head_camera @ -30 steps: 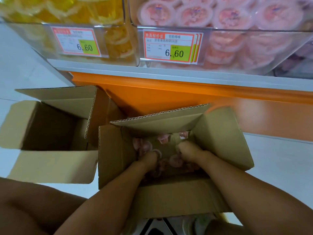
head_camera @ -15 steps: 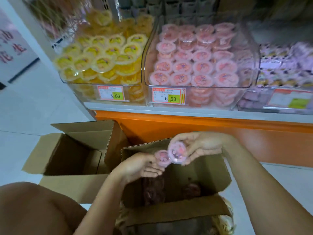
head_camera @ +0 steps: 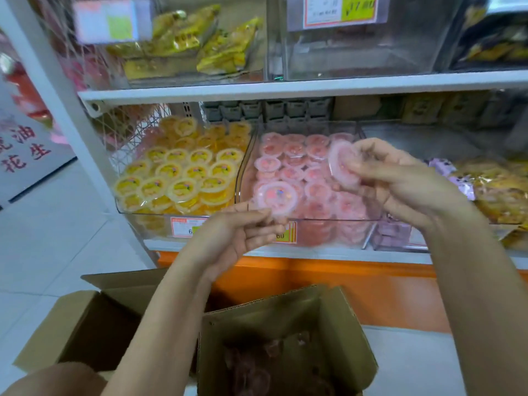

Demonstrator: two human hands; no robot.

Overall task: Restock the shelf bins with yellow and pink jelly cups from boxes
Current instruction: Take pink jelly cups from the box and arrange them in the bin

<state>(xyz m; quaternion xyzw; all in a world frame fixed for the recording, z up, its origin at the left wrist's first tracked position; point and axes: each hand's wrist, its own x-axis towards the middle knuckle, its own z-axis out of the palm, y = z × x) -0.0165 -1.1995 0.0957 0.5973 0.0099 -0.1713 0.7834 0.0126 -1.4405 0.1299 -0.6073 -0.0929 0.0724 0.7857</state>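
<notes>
At the left end of the shelf (head_camera: 285, 254), the yellow jelly cups (head_camera: 177, 172) fill their clear bin (head_camera: 128, 212). Your left grip (head_camera: 228, 241) pinches one pink jelly cup (head_camera: 275, 197) by its rim at the front edge of the pink bin (head_camera: 243, 172). Below, on the floor (head_camera: 57, 252), the open box (head_camera: 257, 315) shows more pink cups in shadow. Your right grip (head_camera: 408, 184) clasps a second pink cup (head_camera: 341, 164), tilted, above that bin's right side.
</notes>
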